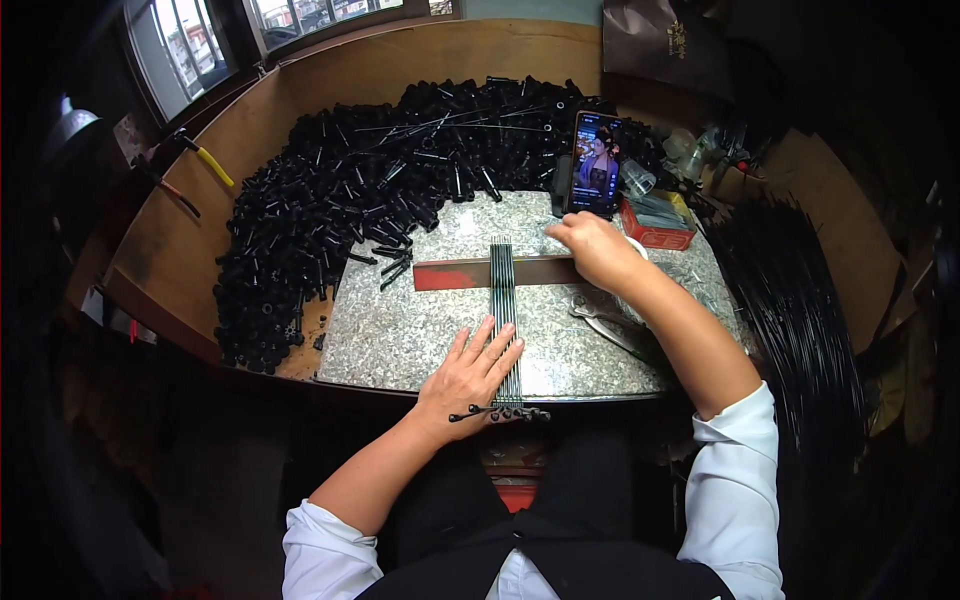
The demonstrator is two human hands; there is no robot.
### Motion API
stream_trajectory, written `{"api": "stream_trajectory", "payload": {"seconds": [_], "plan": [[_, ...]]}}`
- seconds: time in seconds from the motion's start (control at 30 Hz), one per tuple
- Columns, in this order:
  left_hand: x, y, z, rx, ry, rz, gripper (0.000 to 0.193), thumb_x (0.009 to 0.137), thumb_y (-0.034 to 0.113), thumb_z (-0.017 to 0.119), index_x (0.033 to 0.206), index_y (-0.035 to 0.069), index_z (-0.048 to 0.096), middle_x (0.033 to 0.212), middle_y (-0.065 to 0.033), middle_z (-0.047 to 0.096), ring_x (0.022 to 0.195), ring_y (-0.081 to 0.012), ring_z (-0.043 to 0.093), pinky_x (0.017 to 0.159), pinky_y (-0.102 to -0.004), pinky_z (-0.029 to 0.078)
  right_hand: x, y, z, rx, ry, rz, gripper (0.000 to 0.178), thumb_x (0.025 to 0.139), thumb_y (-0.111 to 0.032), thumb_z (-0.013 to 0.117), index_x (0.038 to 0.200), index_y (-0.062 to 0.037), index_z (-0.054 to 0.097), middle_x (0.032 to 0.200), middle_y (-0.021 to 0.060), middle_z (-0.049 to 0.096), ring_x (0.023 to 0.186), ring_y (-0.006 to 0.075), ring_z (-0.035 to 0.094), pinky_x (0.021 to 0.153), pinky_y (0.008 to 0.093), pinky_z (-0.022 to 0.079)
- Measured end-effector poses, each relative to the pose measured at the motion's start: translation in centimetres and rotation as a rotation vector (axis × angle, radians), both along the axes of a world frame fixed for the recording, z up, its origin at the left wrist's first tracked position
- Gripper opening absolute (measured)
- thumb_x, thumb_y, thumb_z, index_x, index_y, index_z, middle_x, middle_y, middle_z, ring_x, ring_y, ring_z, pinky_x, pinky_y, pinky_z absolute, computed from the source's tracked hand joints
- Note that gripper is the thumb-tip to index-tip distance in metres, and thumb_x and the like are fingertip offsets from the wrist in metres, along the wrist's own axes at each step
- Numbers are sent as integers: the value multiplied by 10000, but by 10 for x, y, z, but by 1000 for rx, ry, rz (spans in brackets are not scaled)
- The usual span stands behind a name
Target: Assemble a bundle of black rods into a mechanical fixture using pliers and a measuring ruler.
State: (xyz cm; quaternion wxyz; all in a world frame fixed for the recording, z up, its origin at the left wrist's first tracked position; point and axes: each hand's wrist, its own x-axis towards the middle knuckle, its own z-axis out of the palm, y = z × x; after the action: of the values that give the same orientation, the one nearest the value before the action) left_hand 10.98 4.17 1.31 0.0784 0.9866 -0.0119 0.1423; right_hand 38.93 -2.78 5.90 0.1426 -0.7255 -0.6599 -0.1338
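Note:
My left hand (468,378) lies flat with its fingers stretched over a row of thin dark rods (503,300). The rods sit side by side across a red and brown bar (452,276), their black knobbed ends (508,412) overhanging the near edge of the speckled stone slab (385,340). Beyond the bar's right part, my right hand (600,255) is closed, thumb and fingertips together just in front of a phone (594,165). Whatever those fingers hold is too small to make out. A pair of pliers (612,328) rests on the slab below my right forearm.
A large heap of black tubular parts (290,200) fills the back and left, inside a curved wooden wall (170,220). A red box (660,232) stands right of the phone. Long black rods (795,310) hang at the right. Yellow-handled pliers (212,165) hang on the wall.

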Motion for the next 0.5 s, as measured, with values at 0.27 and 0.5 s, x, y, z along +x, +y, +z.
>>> {"api": "stream_trajectory", "payload": {"seconds": [0.27,0.5], "plan": [[0,2,-1,30,8,-5,797,682,169,702,1391,32,364,1442,-187,347,1352,-384,295,1068,-524,288,-3,5,-12,-117,-17,-97,342,786,-22,505,1086,-86,657,924,136,604,940,311,589,817,404,488],[0,1,2,34,7,-10,803,678,193,717,1385,28,373,1439,-188,351,1351,-385,296,1066,-522,291,-3,5,-14,-80,-6,-107,194,809,-92,521,936,-71,666,933,150,598,937,315,579,801,422,499]]}}
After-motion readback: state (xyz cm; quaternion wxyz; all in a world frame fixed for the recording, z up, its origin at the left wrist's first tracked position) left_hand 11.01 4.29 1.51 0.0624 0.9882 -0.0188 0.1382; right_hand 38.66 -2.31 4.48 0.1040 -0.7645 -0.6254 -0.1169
